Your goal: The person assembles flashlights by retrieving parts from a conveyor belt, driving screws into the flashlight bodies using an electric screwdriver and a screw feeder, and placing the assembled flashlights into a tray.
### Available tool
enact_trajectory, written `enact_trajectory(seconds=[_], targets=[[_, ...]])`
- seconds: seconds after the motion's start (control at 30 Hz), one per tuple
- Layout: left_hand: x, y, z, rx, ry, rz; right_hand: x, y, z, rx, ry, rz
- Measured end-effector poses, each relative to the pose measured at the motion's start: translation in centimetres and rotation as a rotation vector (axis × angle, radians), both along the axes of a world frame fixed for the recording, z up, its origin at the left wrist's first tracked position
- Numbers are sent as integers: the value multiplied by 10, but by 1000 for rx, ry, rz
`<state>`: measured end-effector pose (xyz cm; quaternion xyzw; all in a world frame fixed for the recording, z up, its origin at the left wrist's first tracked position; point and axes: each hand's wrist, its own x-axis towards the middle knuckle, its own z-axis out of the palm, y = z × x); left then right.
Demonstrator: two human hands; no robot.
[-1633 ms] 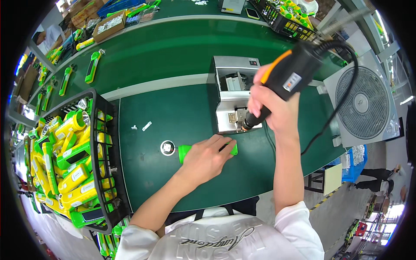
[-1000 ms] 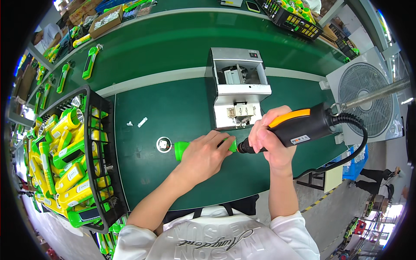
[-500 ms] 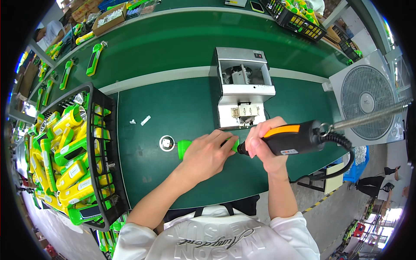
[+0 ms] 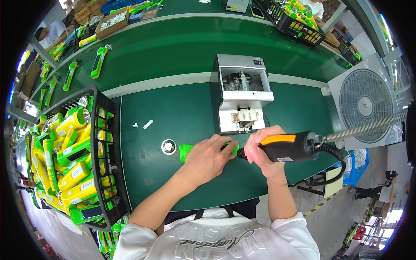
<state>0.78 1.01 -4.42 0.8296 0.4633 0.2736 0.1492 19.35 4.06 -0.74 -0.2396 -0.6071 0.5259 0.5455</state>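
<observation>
My left hand (image 4: 207, 159) is wrapped over a green flashlight body (image 4: 185, 152) lying on the green work table, so most of the body is hidden. A round white lamp part (image 4: 168, 147) lies beside its wide end, joined to it by thin wires. My right hand (image 4: 264, 151) grips a black electric screwdriver (image 4: 288, 148) with an orange lever, held roughly level. Its tip meets the narrow end of the flashlight at my left fingers; the contact itself is too small to make out. A coiled black cord and a metal spring run from the screwdriver's back end.
A silver screw feeder (image 4: 245, 97) stands beyond my hands. On the left, a black crate (image 4: 102, 173) is heaped with yellow and green flashlights. Two small white pieces (image 4: 148, 125) lie on the table. Flashlights (image 4: 99, 62) rest on the green belt behind. A fan (image 4: 365, 99) stands at right.
The whole view has shifted slightly, with the table and feeder sitting a little lower. Both hands keep their hold, and the screwdriver stays against the flashlight's end.
</observation>
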Motion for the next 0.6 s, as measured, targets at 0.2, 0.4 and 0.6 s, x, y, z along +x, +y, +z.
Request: enact_trajectory(seconds=[0.2, 0.4, 0.6], targets=[[0, -1, 1, 45, 51, -18, 12, 5, 36, 106, 277, -95], [21, 1, -2, 196, 105, -30, 5, 31, 47, 238, 320, -112], [-12, -12, 16, 167, 162, -11, -1, 39, 38, 252, 234, -141]])
